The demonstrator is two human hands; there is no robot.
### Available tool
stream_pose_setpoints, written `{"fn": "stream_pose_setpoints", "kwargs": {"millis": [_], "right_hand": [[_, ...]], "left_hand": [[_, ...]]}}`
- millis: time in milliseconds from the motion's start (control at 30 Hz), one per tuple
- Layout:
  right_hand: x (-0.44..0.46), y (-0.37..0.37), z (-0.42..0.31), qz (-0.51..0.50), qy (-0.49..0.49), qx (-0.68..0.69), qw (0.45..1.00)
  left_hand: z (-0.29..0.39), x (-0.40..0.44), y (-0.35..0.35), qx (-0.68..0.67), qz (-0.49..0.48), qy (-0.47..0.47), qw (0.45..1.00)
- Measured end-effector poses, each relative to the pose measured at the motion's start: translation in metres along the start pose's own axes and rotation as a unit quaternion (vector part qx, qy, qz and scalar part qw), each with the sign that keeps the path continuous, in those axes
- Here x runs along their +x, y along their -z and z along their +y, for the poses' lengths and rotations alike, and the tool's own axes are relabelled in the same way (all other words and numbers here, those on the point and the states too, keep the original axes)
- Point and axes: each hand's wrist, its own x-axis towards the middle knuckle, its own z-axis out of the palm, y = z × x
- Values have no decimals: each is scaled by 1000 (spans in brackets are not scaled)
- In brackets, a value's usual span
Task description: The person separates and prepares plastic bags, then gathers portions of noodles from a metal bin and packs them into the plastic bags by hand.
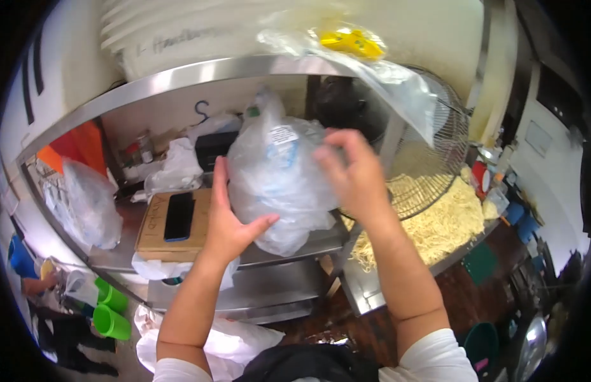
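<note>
A big clear plastic bag (289,191), bunched and stuffed with what looks like more clear plastic, is in front of me at the steel shelf. A small white label (283,135) shows near its top. My left hand (230,223) cups the bag's left lower side, thumb across the front and fingers along the edge. At the bag's upper right is my right hand (354,170), slightly blurred, its fingers bent and apart. Whether its fingertips touch the plastic I cannot tell. Left of the bag, a black phone (179,217) lies on a cardboard box (152,232).
Pale noodles (435,223) lie heaped on a steel tray at the right, with a round wire strainer (429,159) leaning over them. Overhead runs a steel shelf edge (200,67) with plastic hanging from it. Green cups (111,321) and another person's hand (44,283) appear lower left.
</note>
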Motion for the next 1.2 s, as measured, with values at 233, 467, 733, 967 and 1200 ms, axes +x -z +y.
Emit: {"fn": "stream_pose_setpoints", "kwargs": {"millis": [233, 467, 733, 967, 1200], "right_hand": [[-2, 1, 3, 36, 30, 25, 999], [-10, -7, -3, 92, -91, 154, 979], [-45, 41, -26, 212, 50, 138, 966], [-151, 110, -29, 21, -70, 231, 970], [-232, 190, 17, -68, -335, 253, 905]], "left_hand": [[-9, 4, -32, -129, 63, 40, 989], [-3, 3, -29, 101, 63, -9, 993], [9, 16, -5, 61, 76, -52, 994], [31, -69, 28, -358, 171, 3, 918], [97, -58, -15, -350, -13, 132, 927]]}}
